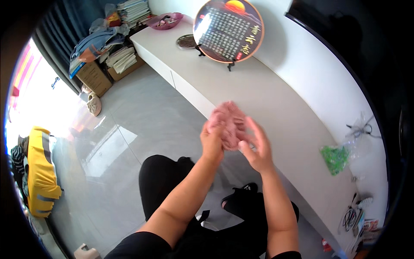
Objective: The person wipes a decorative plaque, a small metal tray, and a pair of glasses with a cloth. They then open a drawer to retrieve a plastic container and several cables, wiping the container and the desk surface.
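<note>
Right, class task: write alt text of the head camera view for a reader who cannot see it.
Both hands, left hand and right hand, hold a crumpled pink cloth above the edge of a long white counter. On the counter stand a round decorative plate and a bag of green bits.

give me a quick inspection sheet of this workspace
surface: long white counter, mostly bare
job's things: pink crumpled soft lump held above the counter edge
clutter: round decorative plate on stand, small dark dish, pink bowl, bag of green bits
grippers: left hand and right hand both grip the lump
cables: thin cords at the counter's near end
surroundings: grey tile floor, cardboard boxes, yellow jacket
</note>
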`<state>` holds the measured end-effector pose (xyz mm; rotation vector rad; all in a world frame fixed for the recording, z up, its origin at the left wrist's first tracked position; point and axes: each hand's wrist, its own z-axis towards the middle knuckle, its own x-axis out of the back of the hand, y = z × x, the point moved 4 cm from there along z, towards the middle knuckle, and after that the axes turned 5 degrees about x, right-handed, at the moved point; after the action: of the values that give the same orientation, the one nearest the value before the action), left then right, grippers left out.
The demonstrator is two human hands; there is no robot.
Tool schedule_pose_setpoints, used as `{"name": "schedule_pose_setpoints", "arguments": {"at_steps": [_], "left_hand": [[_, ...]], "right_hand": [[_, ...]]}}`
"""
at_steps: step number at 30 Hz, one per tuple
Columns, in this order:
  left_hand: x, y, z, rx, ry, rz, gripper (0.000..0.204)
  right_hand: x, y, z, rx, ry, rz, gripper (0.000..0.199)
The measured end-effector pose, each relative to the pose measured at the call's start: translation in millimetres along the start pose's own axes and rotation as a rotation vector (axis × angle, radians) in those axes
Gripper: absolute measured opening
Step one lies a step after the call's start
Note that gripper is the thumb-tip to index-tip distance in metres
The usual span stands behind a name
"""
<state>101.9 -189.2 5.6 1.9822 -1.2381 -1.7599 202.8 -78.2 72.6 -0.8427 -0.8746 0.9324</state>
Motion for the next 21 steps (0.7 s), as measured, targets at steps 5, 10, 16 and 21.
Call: {"name": "schedule_pose_setpoints", "arguments": {"at_steps": [5, 10, 16, 21], "left_hand": [[44.4, -11.7, 95.0, -0.235, 0.22, -0.111, 0.026], [80.2, -3.5, 186.2, -0.173, 0.677, -0.543, 0.039], [59.2, 49.2, 175.2, -0.85, 0.509, 0.527, 0.042], [16.7, -35.1, 65.7, -0.769, 0.418, 0.648, 0.056]], "right_hand": [[28.9, 21.0, 2.0, 0.012, 0.072, -0.936, 0.062], [16.2, 44.7, -1.5, -0.02, 0.018, -1.01, 0.065], [4.4, 55.4, 0.7, 0.075, -0.01, -1.012, 0.065], [2.8, 55.2, 5.3, 0.023, -0.012, -1.005, 0.063]]}}
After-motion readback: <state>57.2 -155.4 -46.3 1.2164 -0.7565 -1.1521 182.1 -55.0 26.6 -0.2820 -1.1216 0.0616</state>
